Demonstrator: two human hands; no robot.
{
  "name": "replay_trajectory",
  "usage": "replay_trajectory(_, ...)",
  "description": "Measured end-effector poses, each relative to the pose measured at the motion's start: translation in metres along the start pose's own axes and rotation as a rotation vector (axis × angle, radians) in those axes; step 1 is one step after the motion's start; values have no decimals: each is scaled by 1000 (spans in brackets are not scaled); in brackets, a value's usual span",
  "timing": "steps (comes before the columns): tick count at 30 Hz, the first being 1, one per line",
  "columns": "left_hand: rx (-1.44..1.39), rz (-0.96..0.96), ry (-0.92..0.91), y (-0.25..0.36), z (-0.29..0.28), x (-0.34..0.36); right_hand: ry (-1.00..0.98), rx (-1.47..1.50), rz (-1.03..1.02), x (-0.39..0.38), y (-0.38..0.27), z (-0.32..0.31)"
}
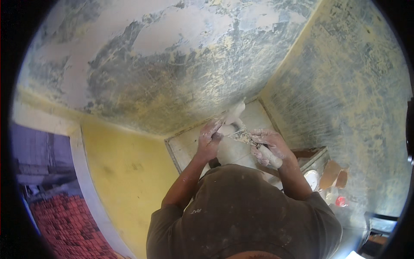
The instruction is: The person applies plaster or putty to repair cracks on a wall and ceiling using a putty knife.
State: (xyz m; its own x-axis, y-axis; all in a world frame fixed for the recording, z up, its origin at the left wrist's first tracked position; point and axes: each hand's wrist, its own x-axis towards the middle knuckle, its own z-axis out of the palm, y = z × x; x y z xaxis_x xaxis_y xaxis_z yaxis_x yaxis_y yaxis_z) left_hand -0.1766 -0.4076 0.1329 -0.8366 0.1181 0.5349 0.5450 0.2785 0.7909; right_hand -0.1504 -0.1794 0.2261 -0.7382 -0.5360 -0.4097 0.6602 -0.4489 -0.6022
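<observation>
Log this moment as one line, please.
left hand: holding white-coated piece, kind unclear | right hand: gripping scraper, blade near that piece | wall ahead: patchy white and grey

Small pale lettering [196, 211] on a dark brown, short-sleeved cloth shirt [250, 211].
The lettering is one short row of white capital letters, set slightly aslant on the wearer's left side of the shirt; it is the only text clear enough to make out. A round, white, flat-faced disc [311, 178] with a thin rim shows to the right, any marks on it too small to read.
</observation>
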Motion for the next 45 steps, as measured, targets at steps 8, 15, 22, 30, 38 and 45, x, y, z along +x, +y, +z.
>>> replay_trajectory(8, -49, 174, -329, -47, -51, 51, 36, 50, -119, 25, 5, -5)
replay_trajectory(15, 296, 383, -434, -47, -74, 96, -79, -109, -352, 16, -34, -46)
replay_trajectory(22, -581, -504, 27, -12, 47, 98, 161, -599, -1044, 47, -84, -85)
replay_trajectory(30, -966, -723, 144, 36, 132, 150, 277, -1683, -1441, 104, -142, -136)
replay_trajectory(38, -1347, -498, 246, -6, 149, 142, 35, -868, -700, 68, -178, -171)
replay_trajectory(45, -714, -475, 552, -6, 167, 138, -397, -107, 163, 58, -206, -136)
